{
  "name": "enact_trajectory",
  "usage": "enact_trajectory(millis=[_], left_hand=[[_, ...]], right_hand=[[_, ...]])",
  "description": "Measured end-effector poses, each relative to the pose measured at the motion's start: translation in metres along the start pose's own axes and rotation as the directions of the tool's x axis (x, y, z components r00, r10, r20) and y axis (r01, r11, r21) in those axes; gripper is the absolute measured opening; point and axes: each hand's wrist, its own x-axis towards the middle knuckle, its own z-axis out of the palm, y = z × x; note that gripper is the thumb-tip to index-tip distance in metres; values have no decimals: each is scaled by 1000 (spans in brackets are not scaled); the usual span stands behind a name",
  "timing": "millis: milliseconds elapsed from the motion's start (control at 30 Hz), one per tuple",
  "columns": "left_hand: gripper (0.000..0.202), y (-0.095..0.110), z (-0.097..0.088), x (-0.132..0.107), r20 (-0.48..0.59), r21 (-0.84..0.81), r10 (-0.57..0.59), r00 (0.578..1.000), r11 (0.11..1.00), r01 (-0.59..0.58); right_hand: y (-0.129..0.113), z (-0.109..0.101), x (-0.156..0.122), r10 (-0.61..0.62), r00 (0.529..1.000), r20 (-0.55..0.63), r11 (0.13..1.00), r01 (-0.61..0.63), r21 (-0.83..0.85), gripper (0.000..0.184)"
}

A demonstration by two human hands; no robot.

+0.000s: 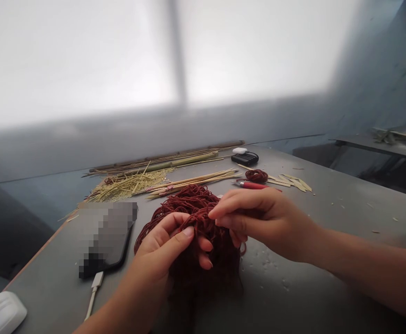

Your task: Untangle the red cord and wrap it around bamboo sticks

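A large tangled bundle of dark red cord (pixel 196 199) lies on the grey table in front of me. My left hand (pixel 170 243) grips strands of it between thumb and fingers, with some fingertips showing beneath the cord. On the right side of the bundle, my right hand (pixel 262 220) pinches with thumb and forefinger at the strands. Whether a single strand sits in that pinch is too fine to make out. Just behind the right hand lies a red-handled tool (pixel 253 185), next to a small coil of dark red cord (pixel 256 176).
To the left lies a phone (pixel 111 241) with a white cable (pixel 94 291). A white object (pixel 3 313) sits at the near left corner. Farther back are straw shavings (pixel 126 185), thin sticks (pixel 203 178), a green bamboo pole (pixel 185 160), a black box (pixel 245 158) and flat slivers (pixel 296 183).
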Motion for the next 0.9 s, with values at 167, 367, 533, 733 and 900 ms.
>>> enact_trajectory(millis=[167,367,533,733,900], left_hand=[[17,1,1,-3,29,141,-2,1000,990,-2],[17,0,5,-3,80,180,-7,997,984,-7],[15,1,5,-1,21,50,-19,1000,999,18],[22,1,3,-1,17,-10,-33,999,999,34],[29,1,7,-2,-61,35,-13,998,999,15]], right_hand=[[4,3,0,-45,999,11,993,46,-108,16],[2,4,-3,-278,959,54,894,279,-352,9],[2,5,-4,-186,983,0,917,173,-359,9],[0,6,-4,-52,999,12,952,53,-301,9],[-1,5,-4,-74,997,-24,955,64,-288,9]])
